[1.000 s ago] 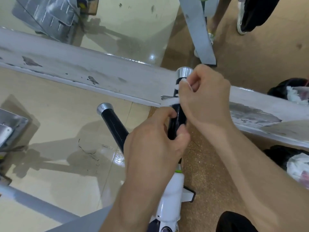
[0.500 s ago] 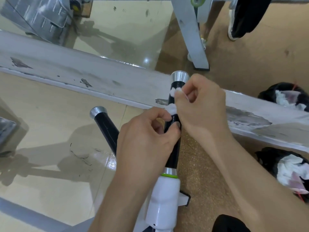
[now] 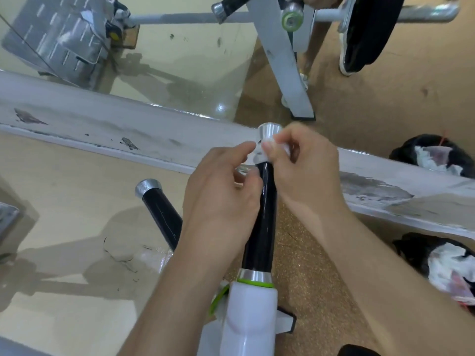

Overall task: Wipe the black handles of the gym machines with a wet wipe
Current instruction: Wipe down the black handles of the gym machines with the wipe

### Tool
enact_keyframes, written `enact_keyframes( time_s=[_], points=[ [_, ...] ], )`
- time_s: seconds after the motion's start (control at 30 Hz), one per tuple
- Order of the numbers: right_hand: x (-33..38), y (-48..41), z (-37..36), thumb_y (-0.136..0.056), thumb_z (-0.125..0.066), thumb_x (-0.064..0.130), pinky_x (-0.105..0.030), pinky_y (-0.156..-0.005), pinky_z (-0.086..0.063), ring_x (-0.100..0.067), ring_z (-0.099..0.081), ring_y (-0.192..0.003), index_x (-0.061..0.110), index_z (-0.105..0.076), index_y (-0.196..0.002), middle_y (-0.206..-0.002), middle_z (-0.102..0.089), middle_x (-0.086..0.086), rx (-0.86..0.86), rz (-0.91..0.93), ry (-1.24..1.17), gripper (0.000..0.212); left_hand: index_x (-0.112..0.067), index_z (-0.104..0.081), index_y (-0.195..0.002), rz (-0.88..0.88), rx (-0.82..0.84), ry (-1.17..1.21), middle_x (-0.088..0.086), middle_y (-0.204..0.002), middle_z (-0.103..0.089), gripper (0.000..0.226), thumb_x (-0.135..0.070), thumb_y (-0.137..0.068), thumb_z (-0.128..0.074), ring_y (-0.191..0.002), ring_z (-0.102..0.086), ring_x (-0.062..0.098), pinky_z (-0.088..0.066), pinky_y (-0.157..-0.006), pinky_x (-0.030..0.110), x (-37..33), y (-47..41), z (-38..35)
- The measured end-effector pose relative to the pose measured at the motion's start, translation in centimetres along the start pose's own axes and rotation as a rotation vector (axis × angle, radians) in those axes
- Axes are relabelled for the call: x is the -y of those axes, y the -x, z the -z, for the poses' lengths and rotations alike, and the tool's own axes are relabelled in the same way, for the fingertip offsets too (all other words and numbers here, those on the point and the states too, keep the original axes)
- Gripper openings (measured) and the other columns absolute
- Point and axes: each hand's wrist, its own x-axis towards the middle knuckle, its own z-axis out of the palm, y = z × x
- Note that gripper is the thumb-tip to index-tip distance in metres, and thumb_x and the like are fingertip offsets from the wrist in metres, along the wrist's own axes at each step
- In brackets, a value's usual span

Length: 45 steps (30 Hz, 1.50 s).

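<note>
While both hands meet at the top of the upright black handle [image 3: 266, 214], the right hand [image 3: 305, 170] holds the white wet wipe [image 3: 267, 150] in a tight pinch grip against the handle just under its silver end cap [image 3: 270, 131]. The left hand [image 3: 226, 191] has its fingers curled in a narrow grip, touching the wipe's lower edge beside the handle. Below, the handle enters a white machine arm [image 3: 250, 312] with a green ring. A second black handle [image 3: 160, 211] angles up on the left above the glossy floor [image 3: 64, 201].
</note>
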Motion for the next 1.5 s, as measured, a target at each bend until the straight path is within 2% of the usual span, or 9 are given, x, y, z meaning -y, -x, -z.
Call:
enact_keyframes(
  time_s=[0.23,0.47,0.8,0.93,1.0,1.13,1.23,1.4,1.5],
  points=[
    [-0.3,-1.8,-0.1,-0.082,-0.069,0.015,-0.012,-0.063,-0.035,-0.001,-0.046,-0.065,0.012,-0.067,-0.074,-0.072,-0.050,0.010,-0.044,0.053,-0.040,0.009,-0.030,-0.066,-0.114,-0.044,0.068,-0.145,-0.009,-0.108,-0.062,0.030,-0.019,-0.088,-0.057,-0.088,-0.061,0.008,-0.051,-0.084,0.032,-0.7,-1.6,-0.5],
    [-2.6,-2.9,-0.7,-0.086,-0.064,0.018,-0.047,-0.070,-0.055,-0.024,-0.064,-0.074,0.026,-0.066,-0.076,-0.082,-0.061,0.001,-0.164,-0.151,-0.231,0.013,-0.033,-0.055,-0.118,-0.088,0.058,-0.337,-0.012,-0.114,-0.051,0.028,-0.033,-0.090,-0.055,-0.104,-0.049,0.010,-0.036,-0.079,0.023,-1.4,-0.4,-2.2],
    [-2.7,-2.5,-0.7,-0.088,-0.063,0.007,-0.039,-0.083,-0.058,-0.015,-0.066,-0.075,0.012,-0.069,-0.087,-0.082,-0.071,-0.007,-0.131,-0.464,-0.725,0.008,-0.023,-0.059,-0.108,-0.109,-0.071,-0.493,-0.008,-0.102,-0.058,0.019,-0.023,-0.089,-0.055,-0.097,-0.045,0.014,-0.022,-0.061,0.025,-2.2,0.4,-3.6],
    [-3.1,1.0,-0.1,-0.086,-0.067,0.007,-0.030,-0.077,-0.055,-0.009,-0.066,-0.077,0.021,-0.069,-0.083,-0.079,-0.071,0.005,-0.117,-0.427,-0.693,0.014,-0.025,-0.065,-0.112,-0.022,-0.063,-0.348,-0.018,-0.077,-0.059,0.022,-0.027,-0.091,-0.058,-0.083,-0.058,0.004,-0.038,-0.063,0.015,-2.3,0.6,-3.1],
    [-3.0,2.1,-0.5,-0.086,-0.068,0.013,-0.025,-0.077,-0.053,-0.005,-0.067,-0.084,0.031,-0.068,-0.080,-0.083,-0.071,0.011,-0.083,-0.448,-0.698,0.019,-0.036,-0.062,-0.120,0.042,-0.024,-0.226,-0.024,-0.088,-0.063,0.031,-0.027,-0.092,-0.056,-0.087,-0.060,-0.005,-0.049,-0.083,0.016,-2.2,1.3,-2.3],
    [-3.2,1.4,-0.2,-0.085,-0.068,0.009,-0.031,-0.080,-0.058,-0.025,-0.071,-0.091,0.010,-0.068,-0.084,-0.096,-0.073,-0.015,0.030,-0.692,-1.107,0.001,-0.056,-0.053,-0.105,0.008,0.073,-0.271,-0.019,-0.086,-0.063,0.038,-0.020,-0.091,-0.052,-0.079,-0.062,0.002,-0.052,-0.072,0.024,-2.5,5.0,-1.9],
    [-3.7,0.8,0.1,-0.079,-0.076,0.015,-0.033,-0.082,-0.058,-0.035,-0.069,-0.095,-0.004,-0.065,-0.085,-0.102,-0.069,-0.029,0.050,-0.761,-1.222,0.024,-0.034,-0.048,-0.104,-0.165,0.043,-0.452,-0.008,-0.077,-0.051,0.026,-0.013,-0.089,-0.043,-0.068,-0.049,0.014,-0.037,-0.054,0.029,-2.1,6.1,-3.1],
    [-3.1,2.0,-0.1,-0.082,-0.069,-0.003,-0.025,-0.075,-0.058,-0.021,-0.071,-0.082,0.006,-0.067,-0.099,-0.093,-0.072,-0.016,-0.024,-0.758,-1.333,0.019,-0.013,-0.049,-0.112,-0.158,-0.003,-0.554,-0.001,-0.092,-0.054,0.025,-0.013,-0.089,-0.039,-0.077,-0.048,0.023,-0.034,-0.060,0.031,-1.7,5.8,-3.7],
    [-2.8,3.2,0.2,-0.081,-0.069,-0.004,-0.025,-0.072,-0.058,-0.019,-0.071,-0.074,0.009,-0.071,-0.082,-0.077,-0.071,-0.010,-0.079,-0.669,-1.142,0.013,-0.016,-0.050,-0.115,-0.152,-0.010,-0.547,-0.003,-0.094,-0.056,0.029,-0.011,-0.088,-0.041,-0.078,-0.050,0.022,-0.035,-0.061,0.030,-2.0,5.8,-3.8]
  ],
)
